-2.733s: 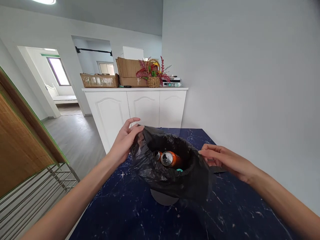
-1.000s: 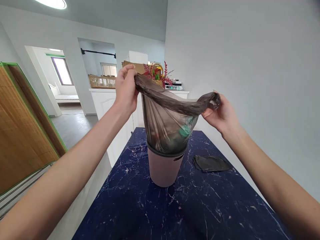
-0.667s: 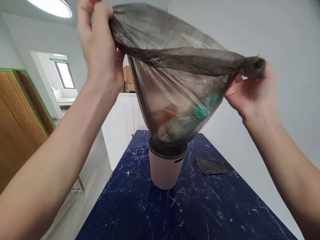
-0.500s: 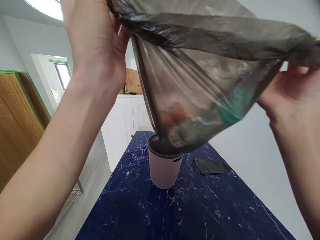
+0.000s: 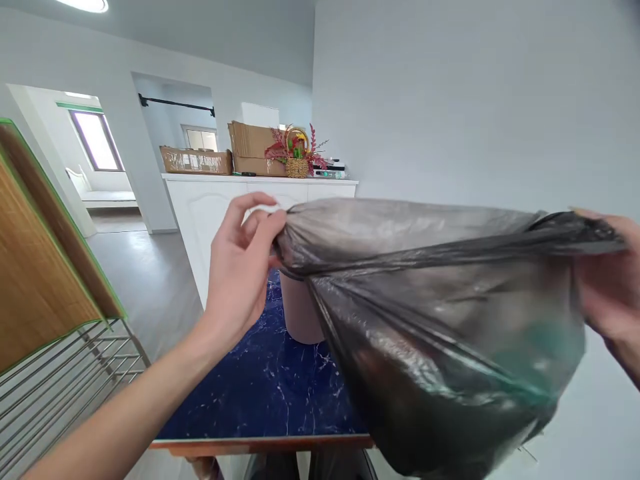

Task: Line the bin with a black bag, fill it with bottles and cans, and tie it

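Observation:
Stretched between my hands is a dark, see-through garbage bag [image 5: 440, 320] with rubbish in it, a green item showing through at its right side. My left hand [image 5: 245, 260] pinches the bag's rim at its left corner. At the other end of the rim, my right hand [image 5: 605, 280] grips the bag, partly hidden by the plastic and the frame's edge. The bag hangs in front of the table's right side. Behind its left corner a pinkish trash can [image 5: 300, 310] stands upright on the table, its top and right side covered by the bag.
The dark blue marbled table [image 5: 240, 393] has a wooden front edge. A white cabinet [image 5: 210, 213] behind it bears cardboard boxes [image 5: 255, 147] and a flower basket [image 5: 297, 167]. A metal rack [image 5: 110, 360] with a wooden panel [image 5: 40, 253] stands at the left.
Both hands have come down and the bag with them, from above the trash can to in front of the table's right side. The view has tilted up.

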A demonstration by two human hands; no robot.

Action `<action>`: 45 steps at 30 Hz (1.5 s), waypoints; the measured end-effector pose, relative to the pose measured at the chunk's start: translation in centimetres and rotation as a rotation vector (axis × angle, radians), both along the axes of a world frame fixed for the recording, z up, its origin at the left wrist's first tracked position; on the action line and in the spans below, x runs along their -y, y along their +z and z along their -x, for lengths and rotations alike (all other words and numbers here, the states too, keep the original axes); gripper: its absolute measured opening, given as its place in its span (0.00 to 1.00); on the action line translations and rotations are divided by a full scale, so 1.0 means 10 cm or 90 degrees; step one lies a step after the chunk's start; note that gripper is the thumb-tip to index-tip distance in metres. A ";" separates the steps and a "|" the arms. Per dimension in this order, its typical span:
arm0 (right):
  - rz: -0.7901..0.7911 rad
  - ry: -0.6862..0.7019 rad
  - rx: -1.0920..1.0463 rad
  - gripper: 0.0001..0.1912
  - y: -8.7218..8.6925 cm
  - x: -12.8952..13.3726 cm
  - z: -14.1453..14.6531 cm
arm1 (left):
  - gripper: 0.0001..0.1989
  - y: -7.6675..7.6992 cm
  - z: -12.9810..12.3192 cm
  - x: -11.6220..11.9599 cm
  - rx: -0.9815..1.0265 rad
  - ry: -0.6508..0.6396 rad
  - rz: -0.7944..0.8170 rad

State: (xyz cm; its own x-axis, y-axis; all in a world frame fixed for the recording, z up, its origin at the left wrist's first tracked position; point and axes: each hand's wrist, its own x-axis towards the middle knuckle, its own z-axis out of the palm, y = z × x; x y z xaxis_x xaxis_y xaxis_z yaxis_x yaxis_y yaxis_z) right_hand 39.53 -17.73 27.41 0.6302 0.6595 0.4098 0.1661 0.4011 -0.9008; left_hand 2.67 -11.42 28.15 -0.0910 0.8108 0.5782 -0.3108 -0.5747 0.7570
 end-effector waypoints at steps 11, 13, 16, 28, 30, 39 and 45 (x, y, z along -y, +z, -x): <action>0.090 0.208 -0.027 0.11 -0.66 -0.04 0.19 | 0.10 -0.60 0.60 0.11 -0.230 0.263 -0.041; 0.100 0.215 -0.030 0.11 -0.75 -0.07 0.21 | 0.11 -0.70 0.68 0.09 -0.220 0.231 -0.004; 0.125 0.256 -0.063 0.11 -0.89 -0.11 0.21 | 0.13 -0.82 0.76 0.05 -0.152 0.167 0.097; 0.157 0.220 -0.105 0.09 -1.06 -0.04 0.19 | 0.19 -0.99 0.98 0.11 -0.042 0.138 0.278; 0.116 0.241 -0.170 0.09 -1.10 -0.05 0.28 | 0.16 -1.01 0.98 0.10 -0.031 0.176 0.253; -0.285 0.503 -0.543 0.15 -1.28 -0.37 0.79 | 0.12 -0.84 0.56 -0.13 0.302 -0.060 0.196; -0.094 0.648 -0.395 0.23 -1.21 -0.42 0.89 | 0.11 -0.87 0.45 -0.12 0.154 -0.001 0.144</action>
